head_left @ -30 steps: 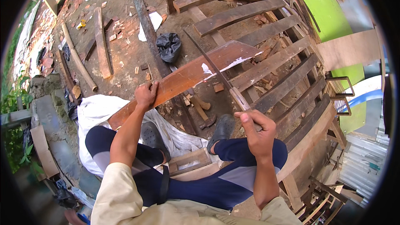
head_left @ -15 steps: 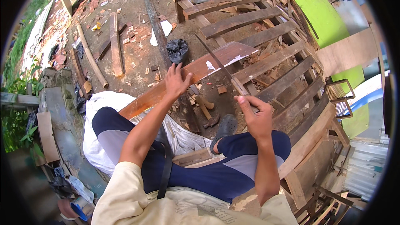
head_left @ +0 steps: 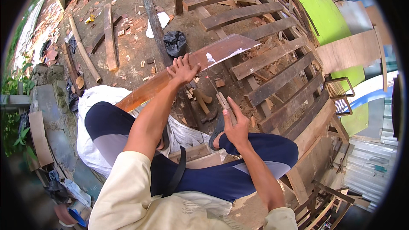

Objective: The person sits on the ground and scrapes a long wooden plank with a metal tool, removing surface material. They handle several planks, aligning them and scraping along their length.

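Observation:
A long reddish-brown board point(head_left: 151, 88) slants from beside my left knee up toward the slatted wood frame, its lower far edge showing pale, chipped patches. My left hand point(head_left: 184, 70) rests across the board's middle, fingers spread over its upper edge, holding it. In front of my right knee, my right hand point(head_left: 236, 125) is closed round the wooden handle of a long-bladed tool point(head_left: 222, 101). Its narrow blade points away from me toward the board and looks foreshortened, so I cannot tell whether it touches the wood. Below the board a hammer point(head_left: 208, 116) lies on the ground.
A slatted wooden frame point(head_left: 268, 66) fills the right side. A black plastic bag point(head_left: 174, 43) sits beyond the board, beside a long dark beam point(head_left: 151, 15). White sacking point(head_left: 96, 102) spreads under my left leg. Loose sticks and wood chips litter the dirt.
My right hand has moved left and toward me with the long-bladed tool, its blade swinging down from above the board's far end. My left hand still holds the board.

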Tool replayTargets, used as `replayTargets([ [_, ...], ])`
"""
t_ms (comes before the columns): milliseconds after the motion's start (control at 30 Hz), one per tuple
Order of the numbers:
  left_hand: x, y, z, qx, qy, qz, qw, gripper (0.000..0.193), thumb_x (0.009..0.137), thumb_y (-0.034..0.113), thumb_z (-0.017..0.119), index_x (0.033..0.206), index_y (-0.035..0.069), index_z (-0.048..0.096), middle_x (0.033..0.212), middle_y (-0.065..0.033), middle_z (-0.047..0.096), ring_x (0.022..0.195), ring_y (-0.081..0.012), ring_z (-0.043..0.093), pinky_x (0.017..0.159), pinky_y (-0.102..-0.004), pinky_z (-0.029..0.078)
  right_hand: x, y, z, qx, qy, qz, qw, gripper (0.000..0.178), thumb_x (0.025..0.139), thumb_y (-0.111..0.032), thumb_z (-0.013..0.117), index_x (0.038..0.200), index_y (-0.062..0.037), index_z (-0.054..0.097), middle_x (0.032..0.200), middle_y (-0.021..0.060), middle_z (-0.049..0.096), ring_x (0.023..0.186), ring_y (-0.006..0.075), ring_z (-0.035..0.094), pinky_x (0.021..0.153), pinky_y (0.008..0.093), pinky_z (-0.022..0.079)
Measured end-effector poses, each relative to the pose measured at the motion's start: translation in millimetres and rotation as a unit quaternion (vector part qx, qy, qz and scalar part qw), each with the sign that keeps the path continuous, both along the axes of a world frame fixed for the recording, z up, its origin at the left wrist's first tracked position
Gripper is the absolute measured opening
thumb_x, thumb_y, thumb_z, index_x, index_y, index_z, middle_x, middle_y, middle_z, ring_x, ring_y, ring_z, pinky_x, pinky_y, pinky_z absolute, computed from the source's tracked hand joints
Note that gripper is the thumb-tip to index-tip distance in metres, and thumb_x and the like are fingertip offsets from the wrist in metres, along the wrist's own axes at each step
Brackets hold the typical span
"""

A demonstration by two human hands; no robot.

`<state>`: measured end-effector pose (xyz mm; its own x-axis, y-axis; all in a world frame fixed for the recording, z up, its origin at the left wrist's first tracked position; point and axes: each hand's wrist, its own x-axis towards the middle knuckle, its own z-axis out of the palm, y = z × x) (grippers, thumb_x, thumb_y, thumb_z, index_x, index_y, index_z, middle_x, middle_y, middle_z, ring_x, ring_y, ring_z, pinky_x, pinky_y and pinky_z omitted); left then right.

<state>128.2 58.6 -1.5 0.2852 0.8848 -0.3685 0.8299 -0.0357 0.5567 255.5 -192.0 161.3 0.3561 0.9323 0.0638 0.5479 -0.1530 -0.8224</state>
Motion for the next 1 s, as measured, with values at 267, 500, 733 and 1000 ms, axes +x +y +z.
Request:
replayTargets([
  [267,1,1,-15,0.299,-0.034,-0.036,0.953,0.077,0.085,0.051,0.06,0.143,0.004,0.042,0.137,-0.0172,0.048,0.134,-0.033,0.04,0.112,-0.0616,0.023,1,0,-28,-0.051,0.027,0.006,0.998,0.041,0.099,-0.013,0.06,0.137,-0.0009,0.058,0.126,0.0224,0.067,0.114,0.0319,0.068,0.095,0.0357,0.051],
  [500,3,-7,-12,0.359,-0.064,-0.025,0.931,0.075,0.075,0.044,0.07,0.134,0.003,0.05,0.117,-0.0135,0.056,0.112,-0.0307,0.053,0.096,-0.048,0.038,0,7,-61,-0.01,0.006,-0.017,1.0,0.039,0.097,-0.011,0.061,0.136,-0.0065,0.062,0.118,0.0231,0.07,0.105,0.0359,0.07,0.086,0.037,0.055],
  [733,3,-5,-13,0.369,-0.065,-0.029,0.927,0.077,0.076,0.052,0.073,0.133,0.006,0.05,0.117,-0.013,0.057,0.11,-0.0313,0.055,0.092,-0.0482,0.038,1,7,-73,-0.001,-0.022,-0.02,1.0,0.039,0.096,-0.009,0.063,0.135,-0.0072,0.064,0.105,0.0207,0.072,0.088,0.0318,0.072,0.078,0.0368,0.055],
  [1000,4,-5,-5,0.338,-0.063,-0.023,0.939,0.077,0.075,0.053,0.074,0.131,0.006,0.051,0.116,-0.0131,0.057,0.111,-0.0318,0.055,0.093,-0.0482,0.038,2,5,-82,0.01,-0.034,-0.022,0.999,0.039,0.096,-0.008,0.062,0.135,-0.0068,0.064,0.102,0.0211,0.073,0.084,0.0309,0.072,0.075,0.0363,0.055],
])
